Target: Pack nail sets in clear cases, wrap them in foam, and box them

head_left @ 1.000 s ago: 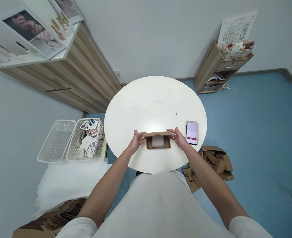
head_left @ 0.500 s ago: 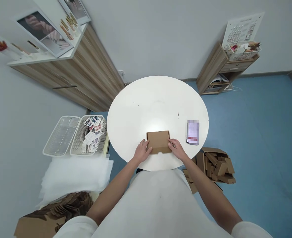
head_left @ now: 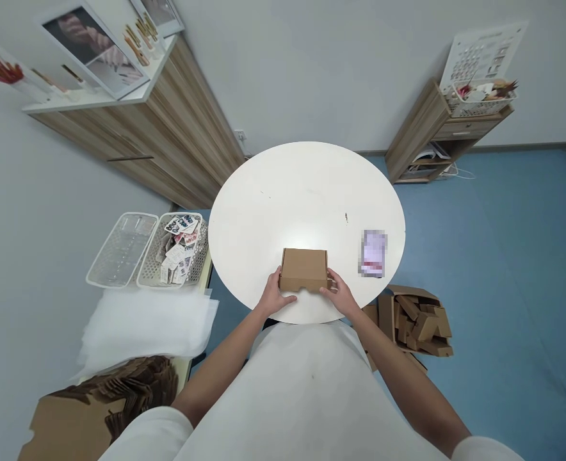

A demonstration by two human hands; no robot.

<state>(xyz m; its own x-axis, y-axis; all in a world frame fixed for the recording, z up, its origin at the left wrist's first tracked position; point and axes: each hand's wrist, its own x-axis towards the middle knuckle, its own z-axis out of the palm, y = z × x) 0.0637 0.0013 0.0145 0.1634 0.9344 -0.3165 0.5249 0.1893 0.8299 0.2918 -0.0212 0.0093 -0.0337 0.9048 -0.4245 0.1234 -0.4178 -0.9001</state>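
Note:
A closed brown cardboard box [head_left: 305, 267] lies near the front edge of the round white table [head_left: 307, 186]. At its left side is my left hand [head_left: 274, 296], fingers along the side and thumb stretched out in front. My right hand [head_left: 339, 294] is at the right side, its fingertips against the right edge and front corner. Between them the two hands hold the box by its sides. To the right on the table lies a phone [head_left: 373, 253] with a blurred screen.
Left of the table stand a white basket [head_left: 198, 256] of cards, a clear basket [head_left: 120, 253], white foam sheets [head_left: 148, 323] and stacked flat cardboard [head_left: 139, 390]. A carton [head_left: 386, 317] of small boxes stands on the floor at right. Cabinets stand behind.
The box's front side now shows more, and its top looks tilted differently. Both hands have shifted slightly, the left one lower along the side. The whole view has moved a little.

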